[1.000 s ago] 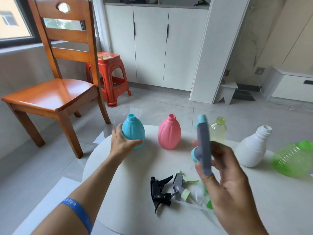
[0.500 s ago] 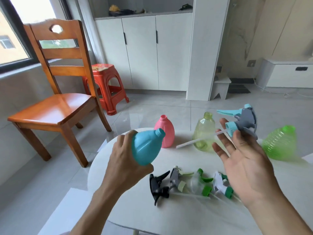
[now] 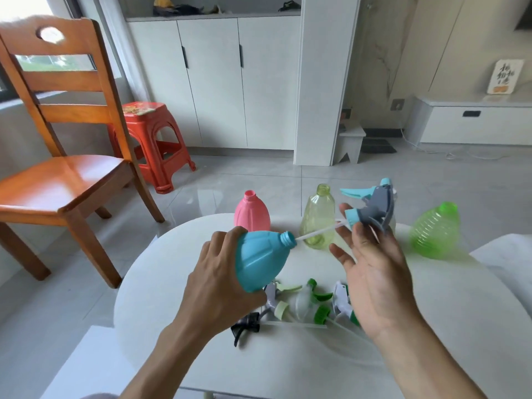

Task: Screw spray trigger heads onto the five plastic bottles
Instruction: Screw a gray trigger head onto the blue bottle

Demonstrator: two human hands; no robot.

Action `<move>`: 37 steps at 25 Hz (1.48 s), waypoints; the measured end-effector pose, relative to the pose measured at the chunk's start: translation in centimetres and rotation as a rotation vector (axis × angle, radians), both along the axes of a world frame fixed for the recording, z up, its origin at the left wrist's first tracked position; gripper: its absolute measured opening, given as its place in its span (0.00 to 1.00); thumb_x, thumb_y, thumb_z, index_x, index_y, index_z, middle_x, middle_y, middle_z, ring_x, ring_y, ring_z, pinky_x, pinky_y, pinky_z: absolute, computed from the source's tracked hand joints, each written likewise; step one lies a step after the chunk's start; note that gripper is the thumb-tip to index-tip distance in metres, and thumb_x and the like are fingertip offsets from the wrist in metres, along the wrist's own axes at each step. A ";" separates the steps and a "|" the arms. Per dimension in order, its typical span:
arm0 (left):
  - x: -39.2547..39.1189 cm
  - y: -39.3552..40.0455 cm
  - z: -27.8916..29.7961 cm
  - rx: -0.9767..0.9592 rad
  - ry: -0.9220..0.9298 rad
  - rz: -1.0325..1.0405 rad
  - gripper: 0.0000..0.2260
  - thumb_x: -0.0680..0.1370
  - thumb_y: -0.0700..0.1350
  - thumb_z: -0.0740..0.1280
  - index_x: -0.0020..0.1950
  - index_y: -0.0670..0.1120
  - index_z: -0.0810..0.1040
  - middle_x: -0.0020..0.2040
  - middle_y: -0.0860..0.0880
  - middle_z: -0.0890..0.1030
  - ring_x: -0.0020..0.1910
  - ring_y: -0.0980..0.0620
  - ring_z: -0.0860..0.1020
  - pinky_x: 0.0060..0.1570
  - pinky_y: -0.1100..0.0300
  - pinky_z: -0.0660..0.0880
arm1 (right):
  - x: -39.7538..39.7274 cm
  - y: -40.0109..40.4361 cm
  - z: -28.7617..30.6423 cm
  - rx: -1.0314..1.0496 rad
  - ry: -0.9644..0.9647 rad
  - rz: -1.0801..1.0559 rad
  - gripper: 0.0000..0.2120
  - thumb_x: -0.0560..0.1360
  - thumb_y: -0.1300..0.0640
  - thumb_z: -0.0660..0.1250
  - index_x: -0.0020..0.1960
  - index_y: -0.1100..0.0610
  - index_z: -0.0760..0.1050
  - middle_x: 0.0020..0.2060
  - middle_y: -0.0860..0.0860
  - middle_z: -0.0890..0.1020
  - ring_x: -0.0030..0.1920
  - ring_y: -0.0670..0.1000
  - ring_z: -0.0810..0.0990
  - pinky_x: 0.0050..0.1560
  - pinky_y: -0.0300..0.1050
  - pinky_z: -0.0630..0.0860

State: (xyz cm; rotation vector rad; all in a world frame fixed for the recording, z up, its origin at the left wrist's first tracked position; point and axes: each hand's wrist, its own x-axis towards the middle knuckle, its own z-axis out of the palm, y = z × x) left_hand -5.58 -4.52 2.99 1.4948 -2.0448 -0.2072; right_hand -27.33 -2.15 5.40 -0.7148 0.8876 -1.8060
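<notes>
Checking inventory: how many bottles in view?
4: blue in left hand, pink, yellow and green on table. A fifth may hide behind the trigger head in the right hand.

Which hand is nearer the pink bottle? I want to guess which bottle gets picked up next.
Left. The left hand, holding the blue bottle, sits just in front of the pink bottle; the right hand is farther off to its right, holding the trigger head.

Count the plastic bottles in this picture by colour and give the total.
Blue bottle: 1
Pink bottle: 1
Clear yellow-green bottle: 1
Bright green bottle: 1
Total: 4 in plain view; the right hand and its trigger head could hide another.
</notes>
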 end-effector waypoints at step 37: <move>-4.4 3.1 -0.3 0.171 0.345 -0.112 0.34 0.56 0.59 0.76 0.59 0.66 0.68 0.51 0.63 0.77 0.48 0.62 0.78 0.40 0.56 0.80 | 3.0 0.2 -0.7 0.169 -0.088 0.244 0.18 0.61 0.51 0.81 0.49 0.54 0.84 0.49 0.55 0.85 0.50 0.54 0.84 0.56 0.55 0.79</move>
